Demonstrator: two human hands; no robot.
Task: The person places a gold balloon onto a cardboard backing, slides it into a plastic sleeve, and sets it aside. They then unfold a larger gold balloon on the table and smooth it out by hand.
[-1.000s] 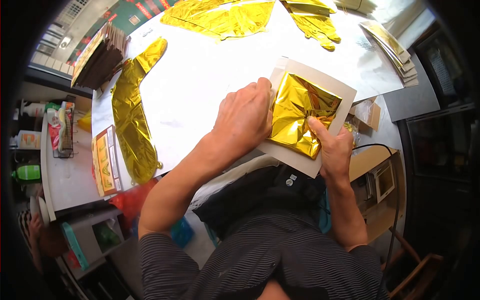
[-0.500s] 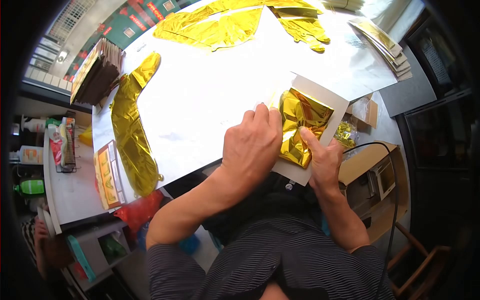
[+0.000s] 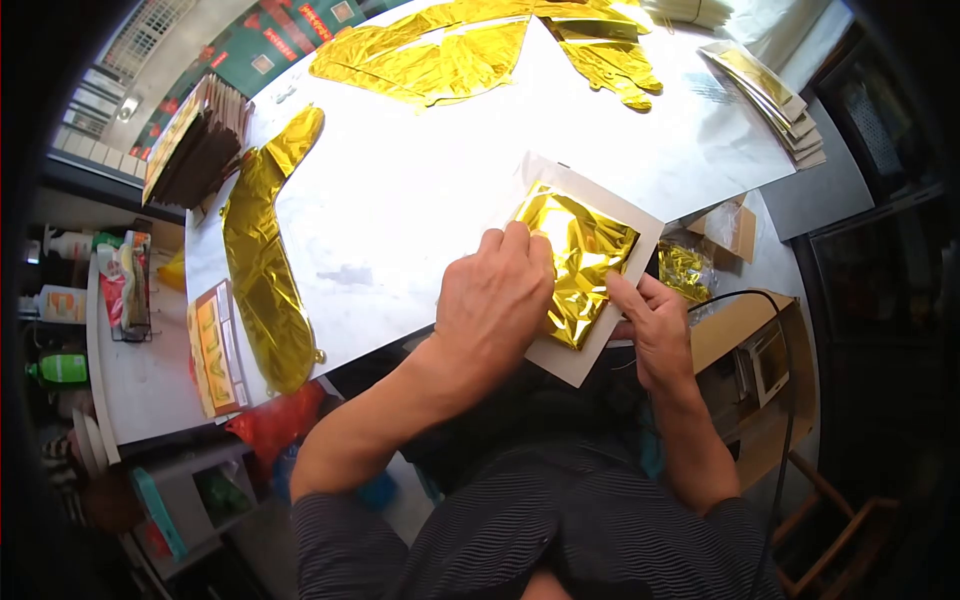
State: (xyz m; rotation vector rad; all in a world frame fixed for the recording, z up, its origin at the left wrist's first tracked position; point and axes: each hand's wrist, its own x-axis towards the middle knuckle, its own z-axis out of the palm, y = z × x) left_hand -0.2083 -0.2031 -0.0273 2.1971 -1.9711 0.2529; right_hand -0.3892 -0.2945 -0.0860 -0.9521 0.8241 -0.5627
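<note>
Head view; clock positions are read about the folded gold foil (image 3: 575,265). The foil, creased and reflective, lies flat on a pale card (image 3: 600,202), whose border shows along the upper and right sides. Both are held tilted over the near edge of a white table (image 3: 400,185). At between 8 and 9 o'clock, the left hand (image 3: 495,292) meets the foil's left side with fingers bent and drawn together; the fingertips are hidden, so whether they pinch foil or card cannot be told. At 4 o'clock, the right hand (image 3: 655,330) pinches the card's right edge, thumb uppermost beside the foil and fingers partly beneath.

Surrounding items: at 9 o'clock, a long gold foil strip (image 3: 260,245), curved, flat on the table; at 11, a broad gold foil sheet (image 3: 425,62); at 12, a smaller foil piece (image 3: 610,68); between 1 and 2, a fanned pile of cards (image 3: 765,105) at the table's right end; near 10, a dark-edged stack (image 3: 200,145); between 8 and 9, a printed packet (image 3: 213,350) at the table's left edge. Off the table: at 3 o'clock, crumpled gold foil (image 3: 682,268); at 4, an open cardboard box (image 3: 722,335); at 8, a red bag (image 3: 272,428).
</note>
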